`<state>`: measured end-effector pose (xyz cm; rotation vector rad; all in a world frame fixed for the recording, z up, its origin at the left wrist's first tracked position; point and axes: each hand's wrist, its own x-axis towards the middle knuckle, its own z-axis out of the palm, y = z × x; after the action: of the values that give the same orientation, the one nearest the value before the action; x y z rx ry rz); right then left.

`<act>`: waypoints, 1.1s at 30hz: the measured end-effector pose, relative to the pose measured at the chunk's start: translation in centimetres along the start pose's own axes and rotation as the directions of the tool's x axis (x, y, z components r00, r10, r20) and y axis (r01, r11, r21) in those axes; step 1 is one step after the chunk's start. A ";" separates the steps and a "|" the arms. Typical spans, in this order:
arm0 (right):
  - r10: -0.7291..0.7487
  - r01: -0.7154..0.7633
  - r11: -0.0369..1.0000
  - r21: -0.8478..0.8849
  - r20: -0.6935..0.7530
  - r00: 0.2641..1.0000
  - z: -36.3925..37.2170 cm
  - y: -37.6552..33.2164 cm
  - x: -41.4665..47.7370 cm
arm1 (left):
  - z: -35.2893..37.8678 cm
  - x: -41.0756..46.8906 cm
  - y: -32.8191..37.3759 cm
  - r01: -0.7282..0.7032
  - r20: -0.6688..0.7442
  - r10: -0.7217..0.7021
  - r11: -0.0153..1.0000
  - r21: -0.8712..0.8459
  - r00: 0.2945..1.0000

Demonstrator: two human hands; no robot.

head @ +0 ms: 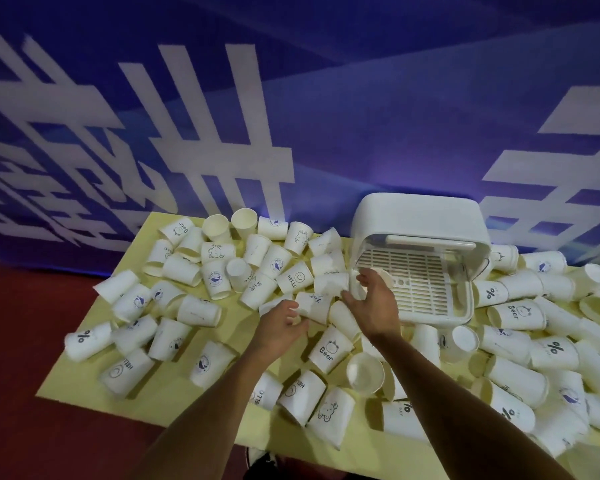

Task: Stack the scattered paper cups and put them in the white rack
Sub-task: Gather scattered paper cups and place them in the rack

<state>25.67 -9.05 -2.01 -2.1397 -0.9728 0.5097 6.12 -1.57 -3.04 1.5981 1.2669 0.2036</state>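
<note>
Several white paper cups (201, 311) lie scattered on their sides over a yellow table (167, 400). The white rack (416, 278), its lid raised, stands at the back centre with a slotted tray inside. My left hand (281, 323) reaches forward with loosely curled fingers touching a lying cup (314, 306). My right hand (371, 299) hovers at the rack's left front corner with fingers spread. A small cup (387, 277) sits just beyond its fingertips at the rack's edge; I cannot tell whether the hand touches it.
More cups crowd the right side (520, 375) and the near edge (329, 414). An upright open cup (364, 374) stands between my forearms. A blue banner (291, 116) hangs behind the table. Red floor (21, 375) lies to the left.
</note>
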 end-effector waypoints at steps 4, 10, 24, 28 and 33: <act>-0.057 0.058 0.998 -0.007 0.118 0.991 3.1 -2.2 -0.6 | -2.7 -0.9 -1.7 0.020 -0.081 -0.023 0.999 -0.036 0.996; -0.125 0.138 0.990 -0.027 0.284 0.951 8.1 -6.2 -1.7 | -7.8 -2.6 -5.8 0.078 -0.209 -0.093 0.994 -0.077 0.973; -0.219 0.301 0.952 -0.055 0.565 0.795 18.9 -15.2 -5.0 | -18.7 -7.6 -17.0 0.334 -0.637 -0.274 0.942 -0.028 0.720; -0.200 0.297 0.953 -0.052 0.627 0.753 22.2 -17.0 -6.8 | -20.5 -8.2 -19.3 0.435 -0.651 -0.299 0.899 0.054 0.697; -0.105 0.209 0.976 -0.065 0.697 0.710 26.1 -18.3 -9.0 | -21.5 -8.0 -21.4 0.473 -0.618 -0.319 0.876 0.097 0.718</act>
<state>-4.60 4.10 -5.12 -1.9665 -1.6257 1.2451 -24.69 2.97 -6.71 1.4627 2.1758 0.2854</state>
